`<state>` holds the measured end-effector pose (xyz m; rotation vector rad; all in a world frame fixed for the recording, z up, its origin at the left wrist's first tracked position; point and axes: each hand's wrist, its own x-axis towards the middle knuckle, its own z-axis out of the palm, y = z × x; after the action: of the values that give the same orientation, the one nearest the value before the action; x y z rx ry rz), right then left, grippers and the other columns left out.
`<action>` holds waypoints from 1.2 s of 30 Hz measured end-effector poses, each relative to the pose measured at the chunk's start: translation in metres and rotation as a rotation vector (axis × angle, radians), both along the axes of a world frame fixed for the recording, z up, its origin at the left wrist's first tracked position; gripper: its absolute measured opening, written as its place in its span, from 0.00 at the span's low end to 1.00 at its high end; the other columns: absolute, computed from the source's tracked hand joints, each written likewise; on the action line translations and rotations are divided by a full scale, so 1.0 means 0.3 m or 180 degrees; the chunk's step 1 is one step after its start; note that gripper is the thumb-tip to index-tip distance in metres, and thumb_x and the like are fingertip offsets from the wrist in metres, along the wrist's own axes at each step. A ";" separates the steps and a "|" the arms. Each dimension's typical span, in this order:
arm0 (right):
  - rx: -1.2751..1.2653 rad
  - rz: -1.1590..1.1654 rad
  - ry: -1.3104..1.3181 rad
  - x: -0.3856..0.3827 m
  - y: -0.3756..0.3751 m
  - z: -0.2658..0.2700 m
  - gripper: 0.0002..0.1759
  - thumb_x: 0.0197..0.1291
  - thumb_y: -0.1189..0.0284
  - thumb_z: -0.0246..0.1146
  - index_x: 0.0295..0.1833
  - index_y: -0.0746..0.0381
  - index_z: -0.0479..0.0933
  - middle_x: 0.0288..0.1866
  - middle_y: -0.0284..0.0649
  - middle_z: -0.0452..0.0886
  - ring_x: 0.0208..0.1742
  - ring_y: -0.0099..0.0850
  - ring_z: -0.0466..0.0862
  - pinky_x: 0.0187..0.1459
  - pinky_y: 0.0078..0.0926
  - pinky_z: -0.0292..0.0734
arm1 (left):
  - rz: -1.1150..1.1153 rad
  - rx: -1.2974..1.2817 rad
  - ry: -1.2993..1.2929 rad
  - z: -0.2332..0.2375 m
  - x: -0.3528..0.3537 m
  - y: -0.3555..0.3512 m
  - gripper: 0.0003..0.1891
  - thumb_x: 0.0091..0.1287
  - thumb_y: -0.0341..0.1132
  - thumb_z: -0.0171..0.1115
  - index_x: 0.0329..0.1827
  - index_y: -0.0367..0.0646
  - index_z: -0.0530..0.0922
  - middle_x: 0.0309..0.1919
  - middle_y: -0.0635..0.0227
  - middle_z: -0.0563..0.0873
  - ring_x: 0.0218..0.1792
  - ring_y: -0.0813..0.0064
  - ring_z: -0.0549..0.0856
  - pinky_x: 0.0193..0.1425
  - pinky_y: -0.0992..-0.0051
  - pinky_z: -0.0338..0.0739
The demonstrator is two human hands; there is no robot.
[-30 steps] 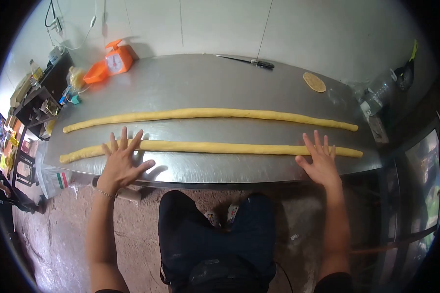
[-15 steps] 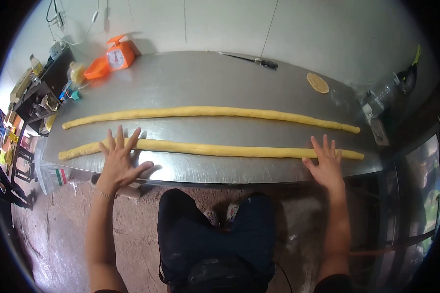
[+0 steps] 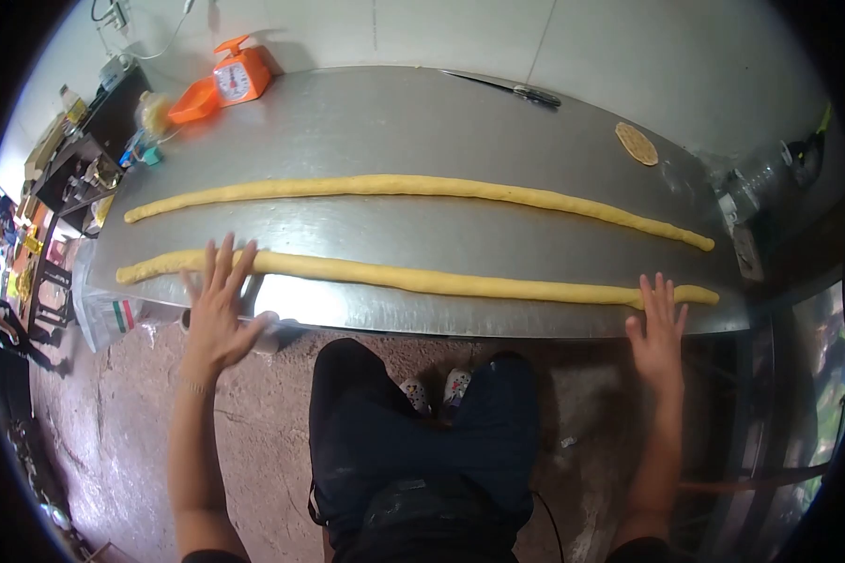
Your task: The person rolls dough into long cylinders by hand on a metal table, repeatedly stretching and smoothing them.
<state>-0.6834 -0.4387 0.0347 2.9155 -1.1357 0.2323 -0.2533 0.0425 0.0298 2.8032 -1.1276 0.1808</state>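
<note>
One long yellow rope of dough (image 3: 422, 280) lies along the near side of the metal counter (image 3: 479, 141), its right part narrower than its left. The left hand (image 3: 218, 319) reaches over it close to its left end, palm down, the fingers spread apart and lying across the dough, the thumb held out to the side. The right hand (image 3: 659, 336) is over it near its right end, the fingers slightly apart across the dough, with the tip of the rope sticking out beyond them. How firmly either hand presses, I cannot tell.

Beyond, a second rope (image 3: 385, 185) runs roughly alongside, well apart from the first and untouched by the hands. Farther back, at the left, stands an orange scale (image 3: 240, 77) with a white dial, an orange tray (image 3: 195, 100) just beside it. A knife (image 3: 512, 90) with a dark handle lies by the wall, and right of it a flat oval piece (image 3: 637, 144), light brown. A clear plastic container (image 3: 759, 186) is near the right edge. Below the counter, the person's dark-clad legs (image 3: 422, 441) and patterned shoes (image 3: 456, 385) show above a rough floor (image 3: 263, 422).
</note>
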 end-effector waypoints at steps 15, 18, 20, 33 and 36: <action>-0.0233 -0.0020 0.0053 -0.038 -0.092 -0.037 0.41 0.81 0.42 0.55 0.92 0.45 0.59 0.95 0.48 0.51 0.95 0.53 0.46 0.88 0.68 0.35 | 0.0004 0.0019 -0.0179 -0.010 0.042 0.042 0.63 0.56 0.90 0.54 0.93 0.66 0.59 0.93 0.55 0.51 0.91 0.40 0.47 0.88 0.29 0.32; -0.0113 -0.0134 0.0199 0.005 -0.112 -0.021 0.40 0.81 0.43 0.54 0.91 0.45 0.60 0.95 0.47 0.51 0.95 0.53 0.46 0.87 0.70 0.34 | -0.0048 -0.0034 -0.0215 -0.018 0.043 0.078 0.61 0.59 0.88 0.55 0.93 0.66 0.59 0.93 0.56 0.54 0.91 0.41 0.48 0.88 0.28 0.30; -0.0021 -0.0278 0.0283 0.045 -0.147 -0.012 0.39 0.82 0.41 0.51 0.90 0.47 0.62 0.94 0.48 0.55 0.95 0.51 0.48 0.88 0.69 0.34 | 0.0085 0.0076 -0.0174 -0.026 0.119 0.033 0.59 0.61 0.87 0.55 0.92 0.66 0.60 0.92 0.57 0.55 0.91 0.41 0.48 0.87 0.27 0.29; -0.0798 0.0564 -0.0311 -0.052 -0.314 -0.108 0.37 0.77 0.51 0.63 0.84 0.56 0.71 0.84 0.52 0.73 0.87 0.56 0.66 0.86 0.59 0.55 | 0.0464 -0.0494 -0.0285 -0.074 0.169 0.197 0.43 0.74 0.59 0.60 0.91 0.56 0.63 0.90 0.50 0.59 0.90 0.40 0.53 0.90 0.33 0.40; -0.0675 0.0146 -0.0141 0.036 -0.259 -0.024 0.40 0.69 0.46 0.69 0.84 0.43 0.72 0.87 0.54 0.68 0.86 0.65 0.63 0.82 0.74 0.54 | 0.0285 -0.0178 -0.0682 -0.176 0.380 0.303 0.43 0.76 0.64 0.59 0.90 0.54 0.66 0.90 0.53 0.62 0.88 0.41 0.60 0.90 0.40 0.48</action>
<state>-0.6724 -0.5163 0.0275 2.7640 -0.9830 0.3939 -0.1394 0.1334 -0.0230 2.8387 -1.0184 0.5238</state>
